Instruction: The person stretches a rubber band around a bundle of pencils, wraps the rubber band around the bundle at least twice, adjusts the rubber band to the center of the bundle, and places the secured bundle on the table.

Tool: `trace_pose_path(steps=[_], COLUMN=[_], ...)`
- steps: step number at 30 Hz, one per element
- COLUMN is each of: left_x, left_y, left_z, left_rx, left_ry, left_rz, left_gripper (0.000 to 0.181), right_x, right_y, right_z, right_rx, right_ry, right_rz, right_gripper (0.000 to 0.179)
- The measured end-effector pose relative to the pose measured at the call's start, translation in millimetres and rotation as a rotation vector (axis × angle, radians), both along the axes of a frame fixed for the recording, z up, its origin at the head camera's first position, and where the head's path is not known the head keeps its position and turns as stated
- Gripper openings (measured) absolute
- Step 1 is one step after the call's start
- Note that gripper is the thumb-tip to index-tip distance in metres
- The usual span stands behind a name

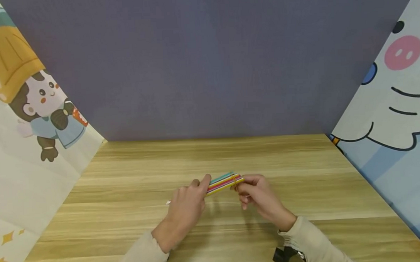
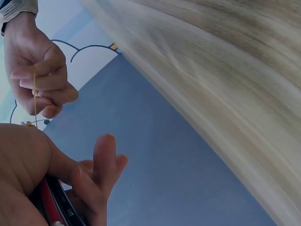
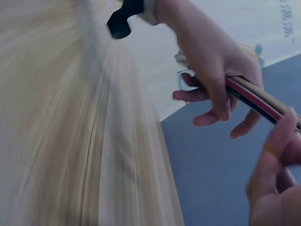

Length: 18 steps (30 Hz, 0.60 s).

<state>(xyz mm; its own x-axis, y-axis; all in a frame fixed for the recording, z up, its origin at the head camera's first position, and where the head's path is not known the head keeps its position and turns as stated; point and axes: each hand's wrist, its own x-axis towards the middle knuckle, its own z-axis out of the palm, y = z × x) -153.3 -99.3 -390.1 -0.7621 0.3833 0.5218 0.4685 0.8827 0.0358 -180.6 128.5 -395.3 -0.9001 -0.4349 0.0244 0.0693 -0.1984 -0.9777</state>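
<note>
Watching from my station, I start with the largest thing, the one wooden desk [image 1: 232,161], walled in by one grey back panel [image 1: 207,61] and two cartoon-printed side panels. Above the desk's middle I count two hands. The left hand [image 1: 186,209] has its thumb and fingers curled round one bundle of coloured sticks [image 1: 223,182], gripping it at its near end, with the bundle raised off the desk and pointing towards the right. How many sticks are in it I cannot tell; I make out teal, pink, yellow and red stripes. The right hand [image 1: 255,191] pinches one thin yellow rubber band [image 1: 234,180] at the bundle's far end, and the left wrist view shows that band [image 2: 34,94] drawn taut between the fingers [image 2: 44,82].

As I judge it, doing this well means keeping the sticks squeezed flat and flush in the left hand, holding the band stretched evenly, and easing it on near the tip without letting it snap or any stick slide out.
</note>
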Motion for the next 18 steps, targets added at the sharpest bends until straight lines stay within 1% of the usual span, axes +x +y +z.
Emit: trace_pose_path(steps=[3,6,8,10,11,13,16,18], left_x=[0.6,0.2,-0.5,-1.3,-1.5,-1.7,0.1,3.8], left_y=[-0.7,-1.8,-2.5,-2.9,-3.0,-2.7,-0.6,2.5], left_z=[1.6,1.6,0.8,-0.7,-1.7,-3.9,-8.7,-10.8], left_rx=[-0.038,-0.085,-0.131,-0.182,-0.208,-0.264,-0.32,-0.331], left_ry=[0.025,0.033,0.042,0.052,0.056,0.068,0.072,0.084], left_rz=[-0.002,-0.032,-0.049,-0.058,-0.052,-0.033,-0.001,0.02], left_gripper=[0.041,0.044,0.046,0.047,0.048,0.049,0.043,0.037], right_x=[-0.8,-3.6,-5.8,-7.4,-7.7,-6.9,-1.6,4.3], right_y=[0,5,9,12,13,14,13,10], right_z=[0.7,2.7,4.2,6.6,8.0,10.7,13.9,14.8], right_rx=[0.082,0.136,0.203,0.321,0.399,0.574,0.838,0.967], right_ry=[0.037,0.079,0.123,0.191,0.246,0.396,0.675,0.84], right_rz=[0.104,0.208,0.238,0.233,0.215,0.168,0.068,-0.001], right_gripper=[0.014,0.022,0.025,0.022,0.022,0.02,0.022,0.024])
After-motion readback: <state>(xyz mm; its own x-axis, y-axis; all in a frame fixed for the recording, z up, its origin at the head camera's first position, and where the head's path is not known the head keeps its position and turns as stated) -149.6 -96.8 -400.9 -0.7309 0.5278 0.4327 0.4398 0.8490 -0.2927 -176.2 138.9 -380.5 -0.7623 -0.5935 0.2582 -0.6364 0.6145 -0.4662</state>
